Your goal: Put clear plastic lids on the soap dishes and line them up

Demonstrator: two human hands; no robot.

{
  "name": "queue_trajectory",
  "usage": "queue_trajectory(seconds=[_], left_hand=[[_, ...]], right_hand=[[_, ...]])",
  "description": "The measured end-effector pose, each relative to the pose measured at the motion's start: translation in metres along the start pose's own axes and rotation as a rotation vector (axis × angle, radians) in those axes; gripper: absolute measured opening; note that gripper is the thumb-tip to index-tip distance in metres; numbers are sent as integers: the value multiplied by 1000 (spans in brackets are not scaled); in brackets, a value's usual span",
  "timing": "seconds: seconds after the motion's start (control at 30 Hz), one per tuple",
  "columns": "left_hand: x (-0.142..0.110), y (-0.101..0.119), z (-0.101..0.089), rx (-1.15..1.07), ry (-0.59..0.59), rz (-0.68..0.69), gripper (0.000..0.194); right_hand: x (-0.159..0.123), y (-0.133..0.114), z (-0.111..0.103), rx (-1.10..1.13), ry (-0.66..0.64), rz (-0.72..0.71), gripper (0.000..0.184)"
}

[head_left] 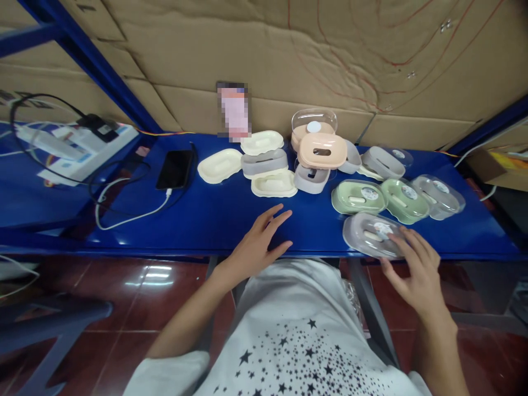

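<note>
"Which step are you on?"

"Positioning or picking up, I judge: the oval grey plastic box with a clear lid [361, 233] sits at the near edge of the glossy blue bench [206, 220]."

"And your hands?"

"My right hand [418, 270] curves loosely at the box's right end; whether it grips, I can't tell. My left hand [259, 246] is spread, empty. Moving the box would call for thumb and fingers closing firmly."

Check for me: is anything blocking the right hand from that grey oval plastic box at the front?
Nothing visible does: the right hand reaches over the right end of the grey oval plastic box.
</note>
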State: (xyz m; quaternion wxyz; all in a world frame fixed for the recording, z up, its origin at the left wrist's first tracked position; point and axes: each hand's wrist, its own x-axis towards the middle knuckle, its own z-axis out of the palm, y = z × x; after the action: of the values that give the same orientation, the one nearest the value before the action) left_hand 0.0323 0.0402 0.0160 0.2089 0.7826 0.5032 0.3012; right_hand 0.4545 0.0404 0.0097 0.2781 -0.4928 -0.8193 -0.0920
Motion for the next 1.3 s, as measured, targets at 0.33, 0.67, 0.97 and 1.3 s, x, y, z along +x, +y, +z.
queue_trajectory(seconds=[0.33,0.67,0.97,1.3], left_hand=[[39,-26,-3,453,214,-64,45],[-12,-8,-1,238,158,129,27],[-11,-15,-2,53,185,18,83],[-12,-18,-6,14,109,31,89]], right_hand=[[43,-15,3,-17,81,-15,66],[176,-101,85,42,-298,-158,54],[138,-74,44,479,-239,-225,29],[121,-84,66,464,-308,-327,40]])
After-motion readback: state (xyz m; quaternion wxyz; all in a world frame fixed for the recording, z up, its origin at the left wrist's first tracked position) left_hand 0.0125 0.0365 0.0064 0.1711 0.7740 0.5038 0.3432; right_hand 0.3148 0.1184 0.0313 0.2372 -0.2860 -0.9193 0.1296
